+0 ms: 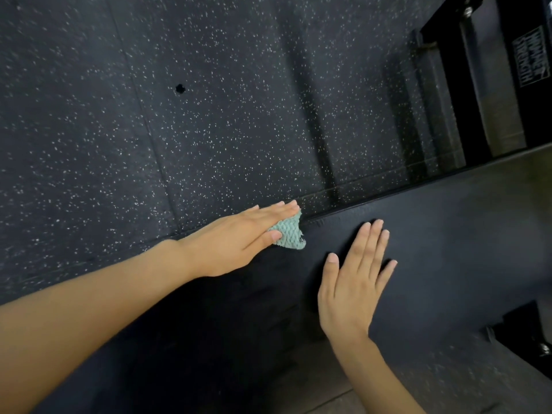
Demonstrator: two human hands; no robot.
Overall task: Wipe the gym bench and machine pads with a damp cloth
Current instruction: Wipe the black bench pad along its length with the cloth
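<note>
While the speckled floor [209, 100] fills the far left, the black bench pad [448, 249] spans the near right. The right hand [352, 288] lies flat on it, fingers straight; the left hand [236, 237], fingers also straight, presses the green cloth [288, 234] on its far edge.

floor [209, 121]: black rubber, white-speckled — tile seams cross it
dark spot [180, 88]: round, on floor
frame [537, 121]: black, top right — white logo [532, 59], blurred
</note>
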